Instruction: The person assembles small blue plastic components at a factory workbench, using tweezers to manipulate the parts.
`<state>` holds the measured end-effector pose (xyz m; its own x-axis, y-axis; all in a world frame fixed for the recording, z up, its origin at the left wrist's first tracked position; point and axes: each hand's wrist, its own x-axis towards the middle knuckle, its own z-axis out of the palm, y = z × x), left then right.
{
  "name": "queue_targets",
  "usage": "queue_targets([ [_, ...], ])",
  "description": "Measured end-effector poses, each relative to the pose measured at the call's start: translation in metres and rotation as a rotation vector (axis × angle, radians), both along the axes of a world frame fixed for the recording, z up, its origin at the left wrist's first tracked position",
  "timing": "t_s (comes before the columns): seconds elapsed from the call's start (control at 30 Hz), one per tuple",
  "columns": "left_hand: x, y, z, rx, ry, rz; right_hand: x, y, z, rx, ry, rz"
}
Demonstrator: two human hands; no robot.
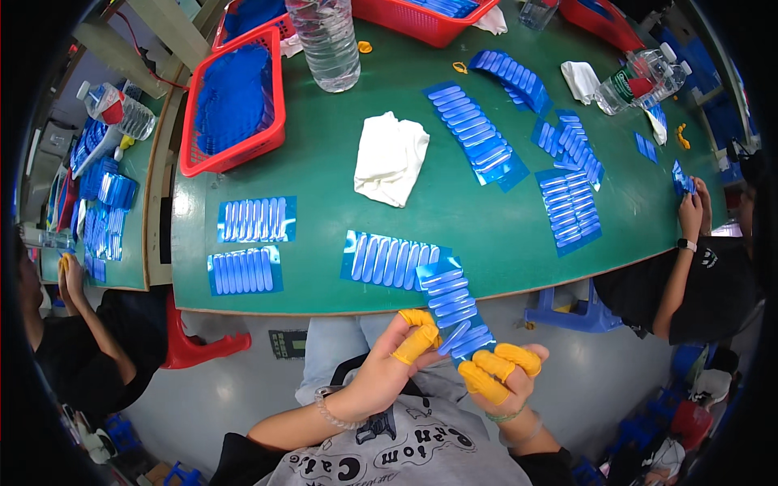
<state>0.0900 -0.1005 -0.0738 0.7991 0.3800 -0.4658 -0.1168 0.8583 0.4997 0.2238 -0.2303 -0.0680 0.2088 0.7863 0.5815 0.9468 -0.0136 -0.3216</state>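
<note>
My right hand [504,379], with yellow finger cots on its fingertips, grips the lower end of a blue film sheet [448,292] carrying a row of oblong blue strips. My left hand [393,356], also in yellow finger cots, is closed at the sheet's left edge. Its fingertips pinch the end of one blue strip [454,338], which lies slanted out of line with the others. The held sheet's upper end overlaps another strip sheet [381,261] on the green table [316,219]. Two similar sheets lie to the left, an upper one [257,219] and a lower one [244,271].
A red basket [188,150] of blue pieces stands at the left, near a large water bottle [326,49]. A folded white cloth [391,158] lies mid-table. More strip sheets [478,134] spread to the right. Co-workers sit at both sides; one hand [691,212] shows right.
</note>
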Motion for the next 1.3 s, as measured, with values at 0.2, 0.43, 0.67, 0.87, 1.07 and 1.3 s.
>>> queue_targets([
  [0.2,-0.004,0.008,0.020,-0.109,-0.033,0.156,-0.015,0.002,0.001,-0.014,0.042,0.100],
  [0.43,-0.010,0.037,0.038,0.027,-0.147,0.311,-0.027,0.040,0.003,0.047,0.038,0.225],
  [0.67,-0.030,0.059,0.047,-0.123,-0.404,0.544,-0.041,0.081,0.011,0.082,0.005,0.359],
  [0.87,-0.046,0.076,0.047,-0.173,-0.503,0.678,-0.059,0.106,0.016,0.081,-0.022,0.443],
  [1.07,-0.061,0.086,0.041,-0.215,-0.488,0.699,-0.069,0.120,0.017,0.042,-0.039,0.493],
  [1.3,-0.069,0.092,0.040,-0.269,-0.470,0.700,-0.069,0.130,0.019,0.161,0.280,0.452],
])
